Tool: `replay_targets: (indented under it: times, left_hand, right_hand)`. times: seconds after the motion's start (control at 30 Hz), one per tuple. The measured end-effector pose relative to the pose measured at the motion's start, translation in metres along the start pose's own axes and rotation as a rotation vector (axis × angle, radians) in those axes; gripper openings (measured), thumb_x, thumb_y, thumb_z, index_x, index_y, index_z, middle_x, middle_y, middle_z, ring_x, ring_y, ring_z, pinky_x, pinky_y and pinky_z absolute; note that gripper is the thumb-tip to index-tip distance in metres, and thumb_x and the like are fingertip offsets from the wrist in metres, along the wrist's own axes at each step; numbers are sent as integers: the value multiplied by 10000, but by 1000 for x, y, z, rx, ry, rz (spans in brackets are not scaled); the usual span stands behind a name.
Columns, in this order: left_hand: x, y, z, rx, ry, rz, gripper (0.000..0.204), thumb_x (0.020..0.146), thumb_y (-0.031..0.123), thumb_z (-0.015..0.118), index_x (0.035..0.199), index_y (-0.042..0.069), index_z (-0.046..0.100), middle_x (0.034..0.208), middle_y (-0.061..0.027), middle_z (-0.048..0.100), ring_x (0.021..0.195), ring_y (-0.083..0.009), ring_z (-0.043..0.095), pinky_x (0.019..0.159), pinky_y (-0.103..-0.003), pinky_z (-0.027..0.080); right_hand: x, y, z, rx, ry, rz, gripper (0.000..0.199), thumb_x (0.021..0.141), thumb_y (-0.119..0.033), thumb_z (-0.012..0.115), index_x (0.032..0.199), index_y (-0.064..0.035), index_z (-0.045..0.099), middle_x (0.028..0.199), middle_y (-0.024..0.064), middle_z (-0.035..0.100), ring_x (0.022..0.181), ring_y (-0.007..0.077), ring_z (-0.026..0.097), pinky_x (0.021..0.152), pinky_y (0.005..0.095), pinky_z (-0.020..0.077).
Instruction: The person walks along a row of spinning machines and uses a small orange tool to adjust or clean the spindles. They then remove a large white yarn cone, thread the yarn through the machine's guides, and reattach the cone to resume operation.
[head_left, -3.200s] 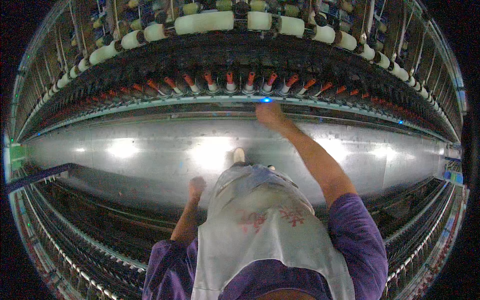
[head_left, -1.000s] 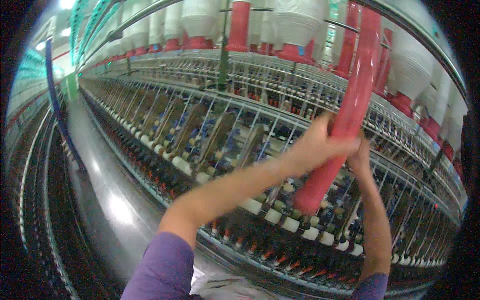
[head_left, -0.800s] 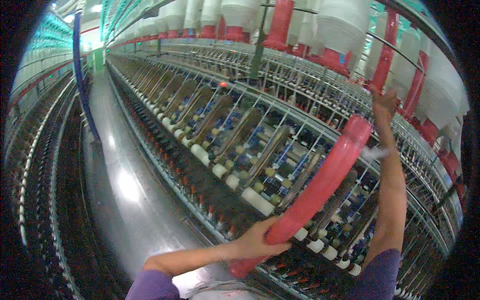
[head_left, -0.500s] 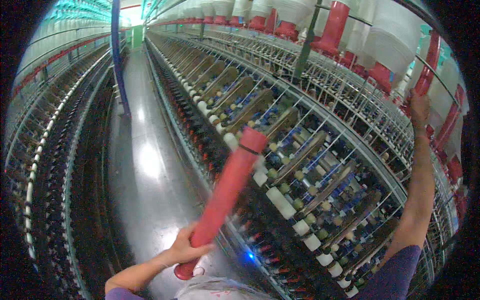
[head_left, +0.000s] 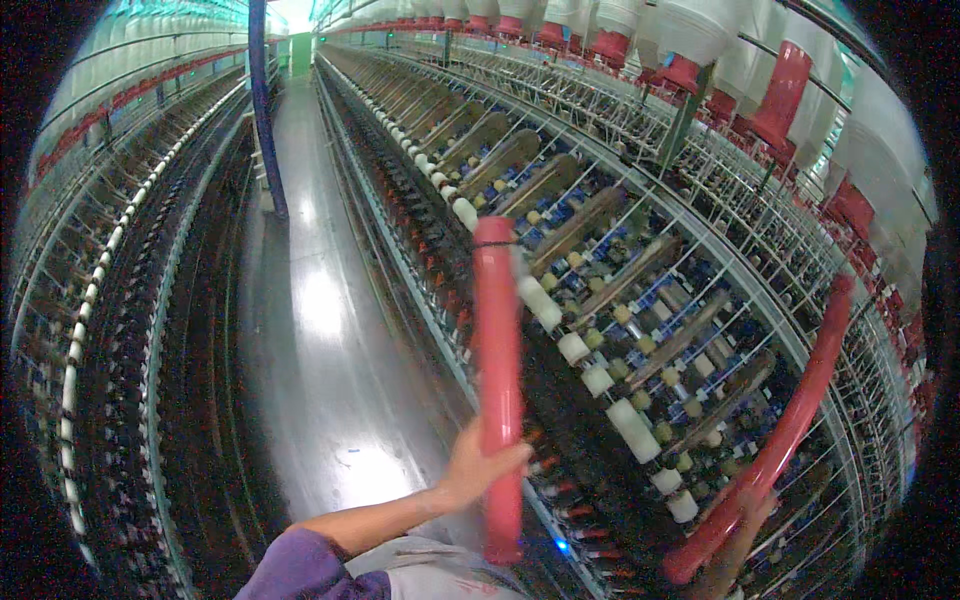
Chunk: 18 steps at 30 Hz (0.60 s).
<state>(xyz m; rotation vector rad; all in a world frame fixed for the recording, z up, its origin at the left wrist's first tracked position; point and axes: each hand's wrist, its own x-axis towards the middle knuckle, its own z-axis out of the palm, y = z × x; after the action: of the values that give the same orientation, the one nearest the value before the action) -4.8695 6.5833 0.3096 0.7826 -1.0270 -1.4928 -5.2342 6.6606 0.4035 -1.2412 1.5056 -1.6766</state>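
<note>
My left hand [head_left: 472, 470] is wrapped round the lower part of a bare red roving bobbin [head_left: 497, 350], a long tube with a dark band near its top. It stands nearly upright in front of the spinning frame [head_left: 640, 335]. At the lower right, my right hand [head_left: 748, 518] grips a second bare red bobbin [head_left: 800, 425]. That one slants, its upper end leaning away to the right, over the frame's rollers. The right fingers are partly hidden and blurred.
White roving packages [head_left: 690, 30] on red bobbins hang in a row above the frame. A bare red bobbin [head_left: 783, 95] hangs among them. Left of the shiny aisle floor [head_left: 325, 310] stand a blue post [head_left: 264, 110] and another spinning frame [head_left: 90, 300].
My right hand has come down from the hanging row with a red bobbin in it. The left-hand bobbin has moved right and turned more upright. The view has shifted too.
</note>
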Motion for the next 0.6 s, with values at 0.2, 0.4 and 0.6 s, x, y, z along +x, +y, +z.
replay_targets:
  times: [0.2, 0.4, 0.6]
  left_hand:
    - [-1, -13, 12, 5, -407, -212, 448, 847, 147, 658, 1225, 68, 432, 932, -3, 571, 824, -79, 545, 713, -254, 471]
    - [-23, -50, 13, -320, -537, -567, 569, 913, 446, 457, 1339, 89, 334, 1230, -77, 496, 1089, -241, 521, 935, -411, 444]
    - [-73, -98, 16, -353, -815, -683, 736, 897, 665, 268, 1347, 86, 329, 1278, -67, 449, 1154, -226, 449, 1008, -377, 334]
  right_hand:
    - [-150, 58, 121, 92, -29, 509, 680, 687, -411, 734, 1195, -22, 501, 1020, 122, 591, 921, 224, 573, 815, 361, 465]
    - [-192, 40, 215, -275, -45, 90, 1178, 673, -456, 754, 1455, -39, -22, 1466, 195, 230, 1324, 290, 304, 1089, 372, 253]
    - [-248, 32, 206, -19, 269, 266, 1138, 632, -375, 776, 1452, -23, 70, 1428, 192, 302, 1283, 283, 369, 1061, 367, 296]
